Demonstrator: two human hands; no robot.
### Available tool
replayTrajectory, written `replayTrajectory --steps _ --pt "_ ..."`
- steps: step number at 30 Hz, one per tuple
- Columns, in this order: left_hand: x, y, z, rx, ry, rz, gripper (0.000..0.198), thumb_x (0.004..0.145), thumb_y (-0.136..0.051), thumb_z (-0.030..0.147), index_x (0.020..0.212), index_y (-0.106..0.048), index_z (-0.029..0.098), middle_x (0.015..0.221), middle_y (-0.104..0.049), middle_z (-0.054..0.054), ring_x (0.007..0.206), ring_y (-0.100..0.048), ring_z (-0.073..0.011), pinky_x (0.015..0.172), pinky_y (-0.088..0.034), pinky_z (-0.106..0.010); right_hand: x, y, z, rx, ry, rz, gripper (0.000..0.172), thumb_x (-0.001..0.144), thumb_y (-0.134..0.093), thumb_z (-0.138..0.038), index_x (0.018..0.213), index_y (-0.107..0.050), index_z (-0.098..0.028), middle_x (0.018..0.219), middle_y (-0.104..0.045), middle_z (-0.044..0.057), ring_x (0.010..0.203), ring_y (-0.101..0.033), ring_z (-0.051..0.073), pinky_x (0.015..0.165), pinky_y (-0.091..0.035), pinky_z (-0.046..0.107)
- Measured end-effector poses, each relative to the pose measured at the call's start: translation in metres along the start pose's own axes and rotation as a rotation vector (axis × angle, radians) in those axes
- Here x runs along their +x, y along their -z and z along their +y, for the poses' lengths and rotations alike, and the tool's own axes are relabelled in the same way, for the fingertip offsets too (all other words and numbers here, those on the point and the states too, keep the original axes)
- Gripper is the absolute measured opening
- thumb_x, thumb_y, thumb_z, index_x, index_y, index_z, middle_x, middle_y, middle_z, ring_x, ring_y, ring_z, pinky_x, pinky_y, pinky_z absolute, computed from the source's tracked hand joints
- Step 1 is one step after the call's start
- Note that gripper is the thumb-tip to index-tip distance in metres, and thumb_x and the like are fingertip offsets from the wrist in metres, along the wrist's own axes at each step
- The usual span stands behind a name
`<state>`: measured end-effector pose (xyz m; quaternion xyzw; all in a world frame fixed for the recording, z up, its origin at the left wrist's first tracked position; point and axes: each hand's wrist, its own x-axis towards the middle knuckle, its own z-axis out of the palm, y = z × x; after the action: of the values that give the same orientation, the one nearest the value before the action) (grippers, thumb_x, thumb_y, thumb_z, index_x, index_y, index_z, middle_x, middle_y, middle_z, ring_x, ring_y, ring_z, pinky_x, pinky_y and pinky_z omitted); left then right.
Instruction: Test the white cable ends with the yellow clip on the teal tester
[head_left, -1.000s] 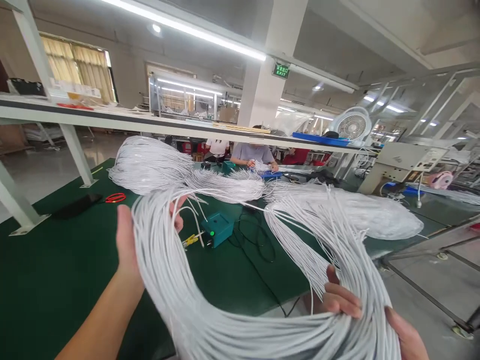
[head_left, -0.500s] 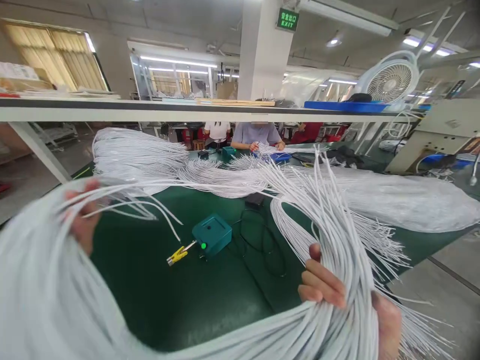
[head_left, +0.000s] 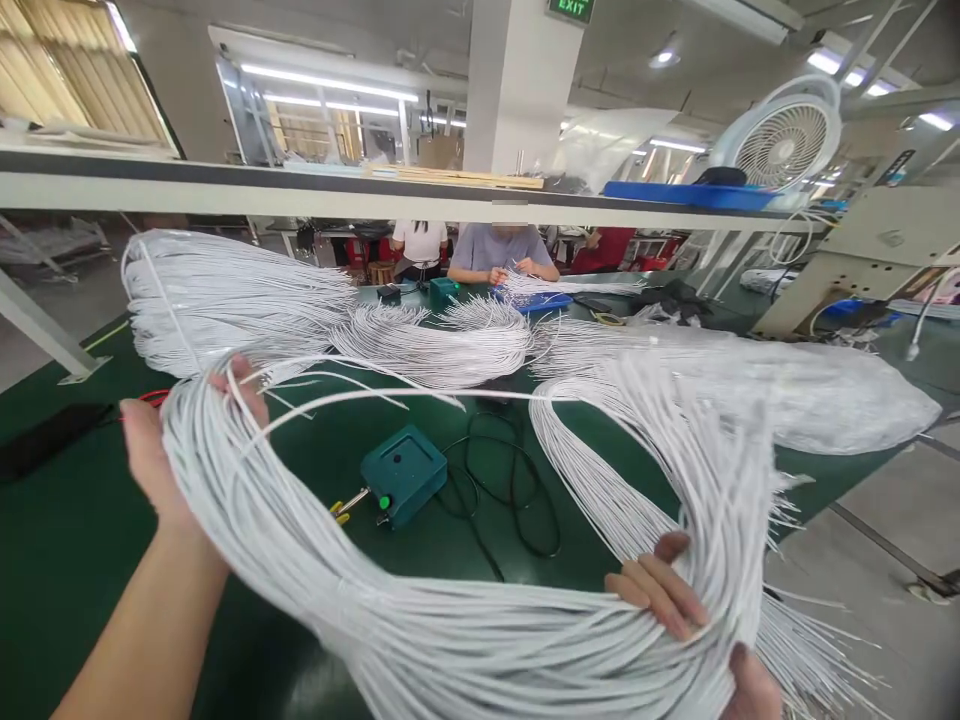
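A thick bundle of white cables (head_left: 450, 630) sags in a wide curve across the foreground, held up at both ends. At the left end, my left hand (head_left: 161, 460) is wrapped round the bundle, with fingers showing behind it. My right hand (head_left: 660, 590) grips the other end, its fingers curled over the front and its lower part hidden by the cables. A few loose cable ends stick out from the left end towards the middle. Beyond the bundle, a small teal box (head_left: 405, 475) with a green button and a yellow-handled clip (head_left: 346, 507) lies on the table.
More white cable bundles (head_left: 442, 345) lie along the back of the green table (head_left: 300, 650). Clear plastic wrap (head_left: 840, 395) covers a pile on the right. A shelf (head_left: 337, 200) spans above, carrying a fan (head_left: 787, 145). A co-worker (head_left: 499, 250) sits opposite, handling cables.
My left hand has moved right and inward with its end of the bundle, and its forearm now shows. The right-hand cable ends have swung slightly. The view has turned a little.
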<state>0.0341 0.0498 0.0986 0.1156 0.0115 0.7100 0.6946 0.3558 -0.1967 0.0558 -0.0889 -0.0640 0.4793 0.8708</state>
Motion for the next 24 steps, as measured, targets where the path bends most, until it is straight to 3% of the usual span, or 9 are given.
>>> replayTrajectory --steps 2,5,9,12,15,17,19,21,24 --pt "0.001 0.012 -0.012 -0.024 -0.052 0.003 0.08 0.081 -0.055 0.057 0.139 -0.036 0.006 0.105 -0.067 -0.013 0.082 -0.069 -0.0153 0.078 -0.06 -0.024 -0.004 0.007 0.002 -0.02 0.075 0.005 0.057 0.064 -0.073 -0.025 0.115 -0.049 -0.025 0.074 -0.051 -0.007 0.061 -0.051 0.008 0.068 -0.052 0.031" --pt "-0.001 0.034 -0.02 0.167 -0.06 0.082 0.078 0.083 -0.053 0.058 0.139 -0.039 0.005 0.121 -0.064 -0.02 0.107 -0.067 -0.0259 0.087 -0.059 -0.033 -0.006 0.018 0.004 -0.046 0.048 0.03 0.052 0.066 -0.071 -0.027 0.113 -0.049 -0.025 0.076 -0.052 -0.006 0.064 -0.053 0.009 0.073 -0.053 0.034" --pt "-0.024 0.049 -0.016 0.379 0.12 0.286 0.083 0.083 -0.055 0.056 0.142 -0.035 0.001 0.129 -0.058 -0.029 0.117 -0.061 -0.0345 0.087 -0.059 -0.043 -0.002 0.028 -0.001 0.089 -0.014 0.048 0.051 0.071 -0.068 -0.026 0.117 -0.046 -0.024 0.075 -0.054 -0.006 0.061 -0.052 0.008 0.066 -0.052 0.031" --pt "-0.045 0.039 -0.013 0.428 0.225 0.381 0.076 0.082 -0.059 0.051 0.145 -0.036 0.015 0.133 -0.058 -0.022 0.117 -0.06 -0.0367 0.082 -0.061 -0.047 0.002 0.03 -0.006 0.14 -0.049 0.07 0.053 0.071 -0.069 -0.024 0.119 -0.046 -0.024 0.071 -0.054 -0.006 0.056 -0.049 0.008 0.058 -0.051 0.028" --pt "-0.06 0.018 -0.011 0.365 0.309 0.358 0.083 0.081 -0.06 0.053 0.148 -0.032 0.012 0.135 -0.054 -0.026 0.121 -0.057 -0.0325 0.074 -0.063 -0.03 0.008 0.027 -0.007 0.119 -0.172 0.046 0.055 0.068 -0.072 -0.023 0.117 -0.047 -0.023 0.065 -0.05 -0.008 0.049 -0.042 0.006 0.055 -0.049 0.026" --pt "-0.068 0.004 -0.011 0.395 0.43 0.378 0.086 0.08 -0.06 0.053 0.149 -0.029 0.013 0.134 -0.055 -0.026 0.12 -0.059 -0.0327 0.07 -0.063 -0.028 0.013 0.021 -0.005 0.062 -0.269 0.0 0.056 0.064 -0.074 -0.022 0.113 -0.048 -0.022 0.061 -0.044 -0.01 0.045 -0.034 0.004 0.053 -0.046 0.024" --pt "-0.074 -0.007 -0.008 0.465 0.526 0.374 0.087 0.078 -0.059 0.057 0.151 -0.026 0.022 0.133 -0.057 -0.022 0.118 -0.058 -0.0377 0.077 -0.062 -0.044 0.018 0.014 -0.001 -0.017 -0.322 -0.068 0.055 0.061 -0.075 -0.023 0.109 -0.048 -0.022 0.057 -0.038 -0.011 0.043 -0.023 0.003 0.049 -0.04 0.023" --pt "-0.079 -0.01 -0.003 0.51 0.583 0.303 0.086 0.079 -0.055 0.06 0.152 -0.022 0.03 0.135 -0.057 -0.018 0.12 -0.055 -0.0431 0.086 -0.052 -0.063 0.021 0.006 0.004 -0.093 -0.321 -0.14 0.052 0.062 -0.075 -0.027 0.107 -0.049 -0.022 0.055 -0.033 -0.012 0.042 -0.015 0.003 0.045 -0.034 0.022" --pt "-0.085 -0.003 0.006 0.477 0.801 0.225 0.098 0.078 -0.052 0.065 0.155 -0.006 0.024 0.138 -0.053 -0.023 0.125 -0.048 -0.0459 0.088 -0.049 -0.067 0.023 -0.004 0.009 -0.185 -0.308 -0.232 0.049 0.063 -0.074 -0.031 0.104 -0.05 -0.023 0.053 -0.031 -0.012 0.041 -0.012 0.003 0.042 -0.027 0.021"
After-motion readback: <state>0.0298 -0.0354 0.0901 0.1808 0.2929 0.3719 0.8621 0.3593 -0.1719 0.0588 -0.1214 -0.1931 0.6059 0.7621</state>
